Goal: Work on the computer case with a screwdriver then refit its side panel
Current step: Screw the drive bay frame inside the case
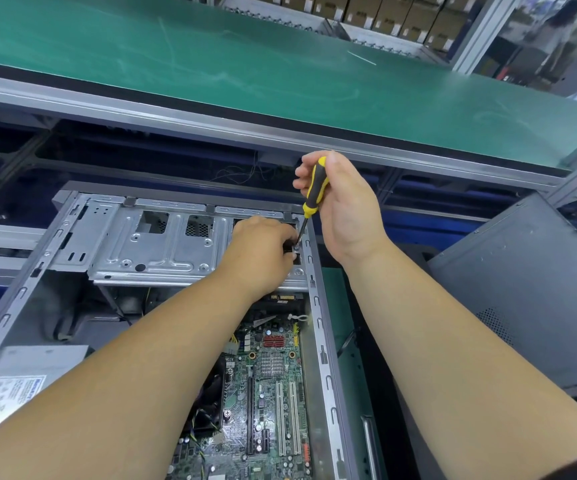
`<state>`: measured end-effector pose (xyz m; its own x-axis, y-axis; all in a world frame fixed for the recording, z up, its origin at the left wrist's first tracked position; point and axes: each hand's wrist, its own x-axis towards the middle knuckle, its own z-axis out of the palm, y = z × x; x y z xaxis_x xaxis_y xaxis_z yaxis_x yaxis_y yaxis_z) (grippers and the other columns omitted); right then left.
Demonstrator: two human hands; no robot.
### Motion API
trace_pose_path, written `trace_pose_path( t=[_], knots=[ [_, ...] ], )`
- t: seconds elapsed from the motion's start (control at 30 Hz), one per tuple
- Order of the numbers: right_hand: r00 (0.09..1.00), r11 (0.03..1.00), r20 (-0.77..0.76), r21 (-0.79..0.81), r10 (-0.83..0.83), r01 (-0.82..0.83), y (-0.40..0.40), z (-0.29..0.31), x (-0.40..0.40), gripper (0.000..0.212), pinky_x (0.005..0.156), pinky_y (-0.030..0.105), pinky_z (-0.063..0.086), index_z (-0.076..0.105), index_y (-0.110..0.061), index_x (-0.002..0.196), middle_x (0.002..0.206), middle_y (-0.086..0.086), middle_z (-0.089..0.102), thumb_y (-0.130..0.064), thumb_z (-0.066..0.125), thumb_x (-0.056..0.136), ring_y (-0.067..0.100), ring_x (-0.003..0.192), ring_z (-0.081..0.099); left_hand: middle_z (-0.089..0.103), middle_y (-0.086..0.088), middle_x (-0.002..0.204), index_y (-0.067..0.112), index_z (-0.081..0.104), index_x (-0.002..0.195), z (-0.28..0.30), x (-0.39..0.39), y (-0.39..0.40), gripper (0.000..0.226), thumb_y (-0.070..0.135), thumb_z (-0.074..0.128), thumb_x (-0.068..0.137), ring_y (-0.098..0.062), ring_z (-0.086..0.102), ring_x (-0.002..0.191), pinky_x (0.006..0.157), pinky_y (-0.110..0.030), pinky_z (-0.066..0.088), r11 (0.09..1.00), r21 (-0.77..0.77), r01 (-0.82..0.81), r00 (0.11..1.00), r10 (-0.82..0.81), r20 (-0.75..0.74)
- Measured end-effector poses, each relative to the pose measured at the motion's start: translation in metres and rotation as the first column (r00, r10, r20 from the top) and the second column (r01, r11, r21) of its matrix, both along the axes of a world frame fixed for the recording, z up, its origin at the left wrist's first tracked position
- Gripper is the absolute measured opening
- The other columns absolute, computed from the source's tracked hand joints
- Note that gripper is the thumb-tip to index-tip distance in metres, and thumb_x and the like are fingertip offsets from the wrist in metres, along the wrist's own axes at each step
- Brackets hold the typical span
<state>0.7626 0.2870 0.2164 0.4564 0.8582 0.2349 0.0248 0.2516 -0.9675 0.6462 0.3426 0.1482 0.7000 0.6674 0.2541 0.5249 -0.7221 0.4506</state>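
Observation:
The open computer case lies on its side, showing its metal drive cage and green motherboard. My right hand grips a yellow and black screwdriver, held nearly upright with its tip down at the cage's far right corner beside the case rail. My left hand rests on the cage at that same corner, its curled fingers pinching something small and dark at the screwdriver tip. The dark grey side panel leans off the case to the right.
A green conveyor belt with an aluminium frame runs across the back. The power supply sits in the case's near left corner. Stacked cartons fill shelves beyond the belt. A green mat lies beside the case.

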Motion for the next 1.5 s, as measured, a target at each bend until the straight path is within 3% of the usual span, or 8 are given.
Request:
trace_pose_path(
  t=[0.3, 0.53, 0.8, 1.0, 1.13, 1.33, 1.4, 1.5],
  knots=[
    [0.996, 0.998, 0.092, -0.052, -0.018, 0.023, 0.006, 0.001, -0.004, 0.013, 0.078, 0.030, 0.047, 0.059, -0.018, 0.095, 0.087, -0.004, 0.068, -0.029, 0.059, 0.089, 0.011, 0.076, 0.058, 0.066, 0.003, 0.100, 0.025, 0.068, 0.106, 0.000, 0.000, 0.000, 0.020, 0.030, 0.064, 0.087, -0.025, 0.051, 0.106, 0.096, -0.039, 0.036, 1.000, 0.006, 0.003, 1.000, -0.003, -0.018],
    [0.995, 0.998, -0.096, 0.041, 0.041, -0.037, 0.003, -0.001, 0.001, 0.035, 0.080, 0.029, 0.043, 0.063, -0.012, 0.107, 0.090, 0.002, 0.063, -0.034, 0.037, 0.100, 0.012, 0.077, 0.051, 0.068, 0.002, 0.104, 0.024, 0.070, 0.108, -0.001, 0.000, 0.000, 0.022, 0.027, 0.066, 0.086, -0.026, 0.051, 0.107, 0.097, -0.037, 0.035, 1.000, -0.004, 0.001, 1.000, -0.001, 0.018],
    [0.998, 1.000, -0.056, 0.019, 0.010, -0.009, 0.006, 0.002, 0.001, 0.002, 0.090, 0.035, 0.055, 0.057, -0.010, 0.097, 0.088, 0.000, 0.070, -0.011, 0.056, 0.098, 0.020, 0.089, 0.070, 0.068, 0.001, 0.106, 0.023, 0.069, 0.110, -0.002, 0.001, 0.000, 0.025, 0.029, 0.066, 0.086, -0.026, 0.051, 0.109, 0.098, -0.038, 0.035, 1.000, -0.001, -0.008, 1.000, 0.008, 0.010],
    [0.987, 0.990, -0.078, -0.001, -0.139, 0.140, 0.008, 0.004, 0.000, 0.013, 0.071, 0.030, 0.043, 0.053, -0.017, 0.085, 0.073, -0.004, 0.059, -0.022, 0.060, 0.094, 0.012, 0.064, 0.052, 0.067, 0.002, 0.111, 0.027, 0.068, 0.116, -0.001, 0.000, -0.001, 0.029, 0.028, 0.065, 0.088, -0.025, 0.049, 0.113, 0.102, -0.037, 0.034, 1.000, -0.025, -0.009, 1.000, 0.010, 0.024],
    [0.983, 0.999, -0.182, 0.042, -0.007, 0.015, 0.002, 0.001, 0.002, 0.028, 0.069, 0.026, 0.042, 0.061, -0.014, 0.100, 0.088, 0.001, 0.062, -0.035, 0.042, 0.098, 0.012, 0.070, 0.050, 0.067, 0.003, 0.112, 0.027, 0.068, 0.116, 0.000, -0.001, -0.001, 0.028, 0.027, 0.065, 0.088, -0.024, 0.049, 0.114, 0.103, -0.038, 0.035, 1.000, -0.027, -0.009, 1.000, 0.010, 0.027],
    [1.000, 1.000, -0.001, -0.013, 0.027, -0.028, -0.005, 0.003, 0.005, 0.018, 0.096, 0.043, 0.053, 0.067, -0.012, 0.103, 0.099, 0.003, 0.067, -0.020, 0.051, 0.099, 0.019, 0.097, 0.061, 0.067, 0.003, 0.110, 0.026, 0.068, 0.115, 0.000, 0.000, -0.001, 0.028, 0.028, 0.065, 0.087, -0.025, 0.050, 0.113, 0.101, -0.037, 0.034, 1.000, -0.024, -0.012, 1.000, 0.012, 0.014],
    [0.965, 0.990, 0.238, -0.068, -0.107, 0.127, -0.006, 0.011, 0.004, 0.008, 0.077, 0.031, 0.058, 0.066, -0.015, 0.091, 0.086, -0.002, 0.064, -0.023, 0.067, 0.090, 0.009, 0.082, 0.062, 0.067, 0.002, 0.110, 0.026, 0.068, 0.115, -0.001, 0.000, -0.001, 0.028, 0.028, 0.065, 0.087, -0.026, 0.050, 0.113, 0.101, -0.038, 0.034, 1.000, -0.028, -0.011, 1.000, 0.011, 0.013],
    [0.722, 0.927, 0.641, -0.041, -0.261, 0.372, -0.007, 0.022, 0.005, 0.036, 0.052, 0.025, 0.047, 0.048, -0.014, 0.079, 0.067, -0.007, 0.050, -0.037, 0.077, 0.081, 0.006, 0.058, 0.047, 0.068, 0.002, 0.109, 0.026, 0.068, 0.114, 0.000, 0.000, -0.001, 0.026, 0.029, 0.065, 0.088, -0.026, 0.051, 0.112, 0.100, -0.039, 0.036, 1.000, -0.024, -0.009, 1.000, 0.009, 0.009]
  ],
)
